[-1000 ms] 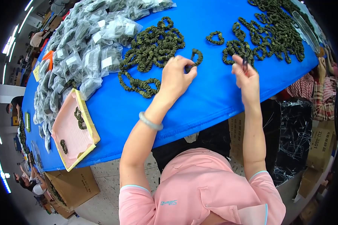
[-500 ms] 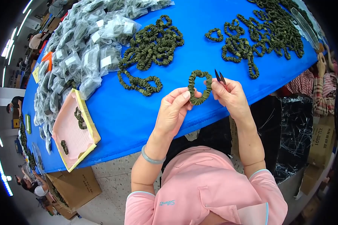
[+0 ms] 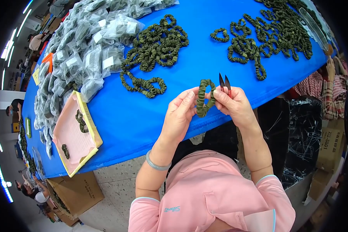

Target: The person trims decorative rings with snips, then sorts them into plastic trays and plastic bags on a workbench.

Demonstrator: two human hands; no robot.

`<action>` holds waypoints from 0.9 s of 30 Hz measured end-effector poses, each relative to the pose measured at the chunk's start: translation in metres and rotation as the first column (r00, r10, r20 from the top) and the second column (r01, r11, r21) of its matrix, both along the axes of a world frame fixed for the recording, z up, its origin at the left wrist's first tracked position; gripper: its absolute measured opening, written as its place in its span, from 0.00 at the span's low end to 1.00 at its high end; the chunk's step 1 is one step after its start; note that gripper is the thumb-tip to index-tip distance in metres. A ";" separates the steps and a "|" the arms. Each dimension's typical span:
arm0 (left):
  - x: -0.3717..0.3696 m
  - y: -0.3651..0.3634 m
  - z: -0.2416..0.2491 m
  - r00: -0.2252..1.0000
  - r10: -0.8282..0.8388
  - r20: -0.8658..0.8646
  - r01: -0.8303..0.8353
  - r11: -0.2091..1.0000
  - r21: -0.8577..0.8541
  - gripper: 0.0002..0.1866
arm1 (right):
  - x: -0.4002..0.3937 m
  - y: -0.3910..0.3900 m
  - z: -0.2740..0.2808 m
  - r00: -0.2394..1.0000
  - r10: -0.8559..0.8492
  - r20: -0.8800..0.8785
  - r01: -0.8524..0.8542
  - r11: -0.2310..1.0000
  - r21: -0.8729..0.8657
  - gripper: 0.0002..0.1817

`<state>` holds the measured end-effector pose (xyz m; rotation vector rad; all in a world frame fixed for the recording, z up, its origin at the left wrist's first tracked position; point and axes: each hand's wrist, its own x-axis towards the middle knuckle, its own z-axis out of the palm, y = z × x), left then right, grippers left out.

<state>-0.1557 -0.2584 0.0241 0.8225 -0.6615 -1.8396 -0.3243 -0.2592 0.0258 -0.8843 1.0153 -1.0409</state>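
Observation:
A dark green gathered scrunchie (image 3: pixel 201 101) is held up over the front edge of the table, seen partly edge-on as a narrow ring. My left hand (image 3: pixel 178 114) pinches its left side between thumb and fingers. On the opposite side, my right hand (image 3: pixel 237 106) grips the ring with thumb and fingertips. That same hand also keeps a pair of thread snips (image 3: pixel 227 83), dark blades pointing up and red near the grip. Beyond my hands lies a pile of similar scrunchies (image 3: pixel 154 48), and another larger heap (image 3: pixel 284 36) spreads at the far right.
Plastic-bagged items (image 3: pixel 81 58) cover the left of the blue table (image 3: pixel 208 23). A shallow yellow-edged tray (image 3: pixel 71 131) holds a few scrunchies. Below the table stand a cardboard box (image 3: pixel 79 191) and a black bin (image 3: pixel 303 143) with thread scraps. A co-worker's hand (image 3: pixel 331 69) shows at right.
The scrunchie has turned from a wide open ring to a narrower, tilted one and sits slightly lower. My right hand has shifted slightly, and the snips' blades now point straighter up.

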 end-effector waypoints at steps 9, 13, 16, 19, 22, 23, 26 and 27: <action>0.022 -0.007 0.005 0.952 -0.106 0.286 0.147 0.981 -0.125 0.13 | -0.005 0.006 0.006 0.927 0.067 -0.370 -0.171 0.951 -0.256 0.10; 0.026 -0.004 0.005 0.925 -0.214 0.313 0.264 0.956 -0.129 0.12 | -0.015 0.000 0.014 0.885 0.134 -0.446 -0.296 0.901 -0.317 0.07; 0.027 -0.002 0.003 0.934 -0.257 0.248 0.288 0.952 -0.099 0.11 | -0.022 -0.011 0.015 0.822 0.250 -0.512 -0.485 0.778 -0.400 0.03; 0.029 0.000 0.003 0.925 -0.299 0.236 0.332 0.937 -0.112 0.10 | -0.023 -0.018 0.014 0.809 0.289 -0.512 -0.516 0.767 -0.382 0.02; 0.028 0.003 0.001 0.910 -0.348 0.224 0.381 0.916 -0.125 0.09 | -0.021 -0.019 0.014 0.797 0.322 -0.511 -0.539 0.760 -0.363 0.03; 0.026 0.006 -0.002 0.948 -0.290 0.129 0.303 0.948 -0.099 0.09 | -0.016 -0.017 0.015 0.828 0.261 -0.496 -0.470 0.805 -0.362 0.04; 0.017 0.012 -0.010 0.987 -0.073 -0.144 0.079 0.996 0.033 0.09 | 0.002 -0.006 0.016 0.891 0.069 -0.449 -0.244 0.907 -0.344 0.07; 0.015 0.013 -0.010 0.987 -0.073 -0.143 0.079 0.996 0.034 0.09 | 0.004 -0.002 0.015 0.891 0.069 -0.449 -0.243 0.907 -0.344 0.07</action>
